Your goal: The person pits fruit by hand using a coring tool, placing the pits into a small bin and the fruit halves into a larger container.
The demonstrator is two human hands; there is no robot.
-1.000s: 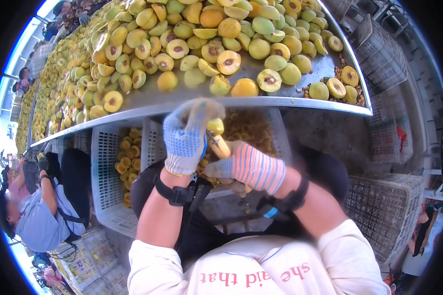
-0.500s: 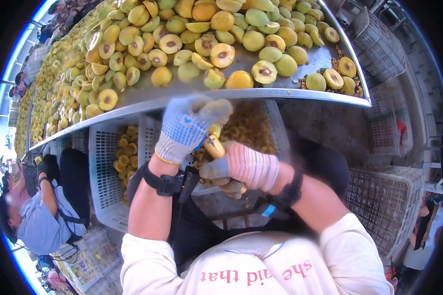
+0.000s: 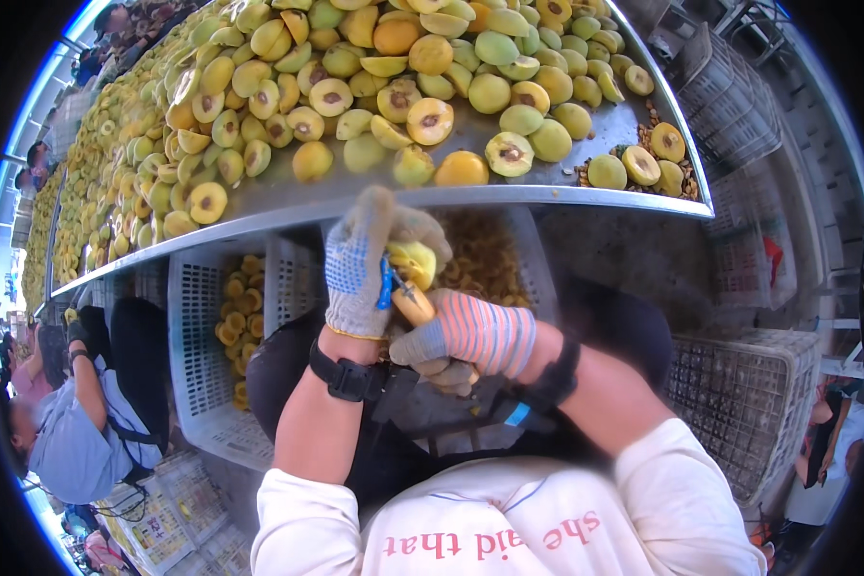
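My left hand [image 3: 360, 259], in a grey glove with blue dots, has its fingers curled round a yellow peach half [image 3: 413, 261]. In my right hand [image 3: 470, 331], in a striped glove, a short tool with a wooden handle [image 3: 413, 304] is gripped, its narrow metal tip touching or close to the fruit. A small blue piece [image 3: 385, 283] shows beside the left palm; I cannot tell what it belongs to. Both hands meet just below the metal table's edge [image 3: 470, 197]. Many halved peaches [image 3: 331, 97] are heaped on that table.
Beneath my hands stands a crate of peach halves [image 3: 480, 252], with a white crate [image 3: 202, 355] to its left. Stacked plastic crates [image 3: 744, 403] stand at the right. Loose pits [image 3: 658, 125] lie in the table's right corner. A co-worker [image 3: 86, 422] sits at the left.
My left hand has turned and its fingers point up more, so the peach half shows more plainly. The tool's metal tip has come into sight. The view has shifted slightly.
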